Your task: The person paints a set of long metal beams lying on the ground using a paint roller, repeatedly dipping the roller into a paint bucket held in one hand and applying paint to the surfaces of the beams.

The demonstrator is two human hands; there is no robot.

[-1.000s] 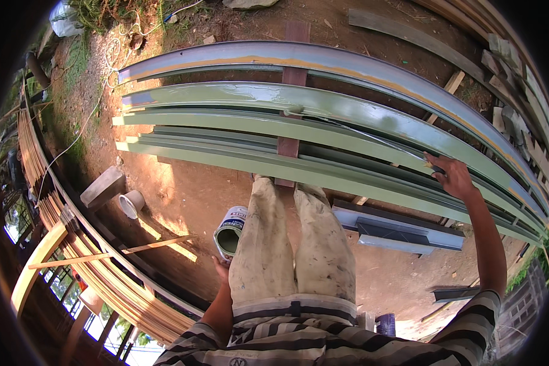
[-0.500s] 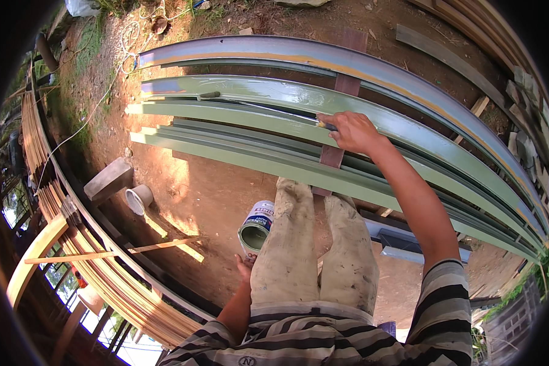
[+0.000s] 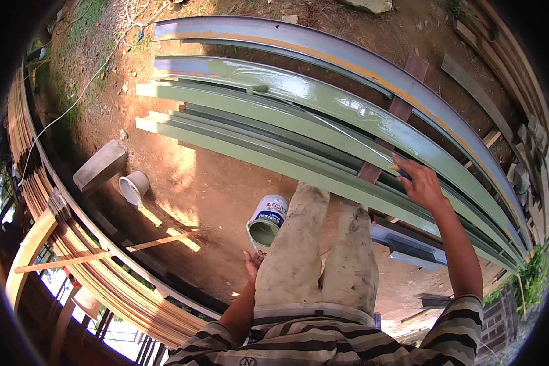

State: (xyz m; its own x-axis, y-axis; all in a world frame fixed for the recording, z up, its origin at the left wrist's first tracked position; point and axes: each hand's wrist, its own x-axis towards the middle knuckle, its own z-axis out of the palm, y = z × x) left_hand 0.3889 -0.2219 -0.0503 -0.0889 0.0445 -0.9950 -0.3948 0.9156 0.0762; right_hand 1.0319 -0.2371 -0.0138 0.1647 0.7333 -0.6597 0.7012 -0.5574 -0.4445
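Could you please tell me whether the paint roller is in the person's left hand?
No, the person's right hand grips the paint roller by its handle.

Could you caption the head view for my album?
Right hand holds a long-handled green roller at a green metal beam; left hand holds a cylindrical white and blue paint can.

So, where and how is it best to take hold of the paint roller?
Probably by the dark handle, coming from the person's right: that end points toward the body, while the thin rod runs away leftward to the green roller head, best kept untouched. The right hand holds it there.
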